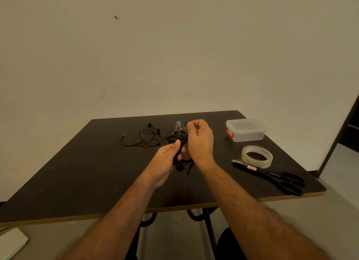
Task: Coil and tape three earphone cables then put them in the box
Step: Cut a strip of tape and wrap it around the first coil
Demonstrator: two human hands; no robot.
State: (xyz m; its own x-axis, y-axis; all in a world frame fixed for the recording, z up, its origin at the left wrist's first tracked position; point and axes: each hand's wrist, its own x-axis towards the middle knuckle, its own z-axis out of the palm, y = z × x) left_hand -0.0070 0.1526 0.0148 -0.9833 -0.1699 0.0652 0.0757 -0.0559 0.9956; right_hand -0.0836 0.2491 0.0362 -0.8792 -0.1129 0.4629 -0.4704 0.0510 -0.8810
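Observation:
My left hand (167, 158) grips a bundle of black earphone cable (182, 165) above the table, loops and an end hanging below the fingers. My right hand (200, 138) is raised just beside it and pinches a clear strip of tape (179, 126) that stands up from its fingertips. A loose black earphone cable (145, 138) lies tangled on the table at the back left. Another black cable (172, 137) lies behind my hands, partly hidden by them. The clear plastic box (245, 130) with a red latch stands lidded at the back right.
A roll of clear tape (256, 156) lies on the dark table (97, 172) to the right, with black scissors (275, 177) in front of it near the right edge. A white object (11, 242) lies on the floor at lower left.

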